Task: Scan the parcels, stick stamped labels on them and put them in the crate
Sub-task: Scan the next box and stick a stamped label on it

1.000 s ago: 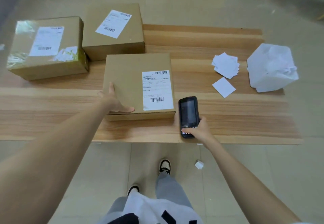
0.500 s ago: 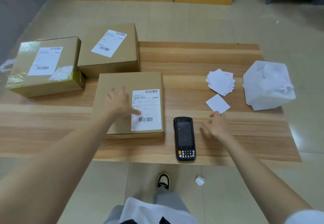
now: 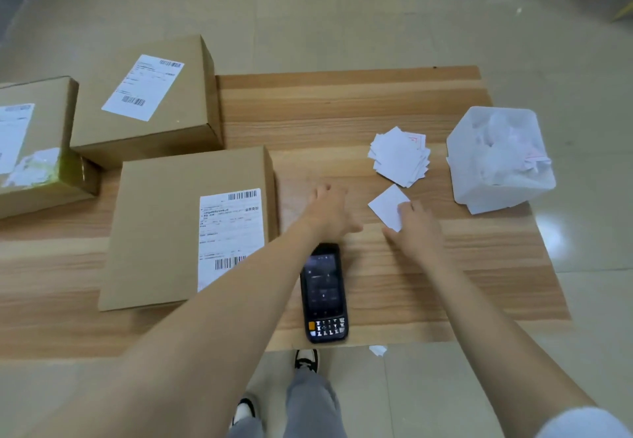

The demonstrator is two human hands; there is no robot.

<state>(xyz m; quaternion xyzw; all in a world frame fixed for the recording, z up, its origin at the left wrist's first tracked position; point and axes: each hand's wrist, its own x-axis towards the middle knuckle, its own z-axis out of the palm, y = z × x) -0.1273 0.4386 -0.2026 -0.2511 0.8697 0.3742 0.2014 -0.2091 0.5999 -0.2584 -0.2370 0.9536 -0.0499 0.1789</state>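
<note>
right hand (image 3: pixel 416 228) seemingly on loose label (image 3: pixel 386 205)

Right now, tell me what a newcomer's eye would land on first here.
Both arms reaching over the wooden table: the right hand touches a loose white label near the label pile, and the left hand hovers left of it. Next, the black scanner lying at the near edge, and the nearest parcel to its left.

Right hand (image 3: pixel 416 228) at loose label (image 3: pixel 388 208)
</note>
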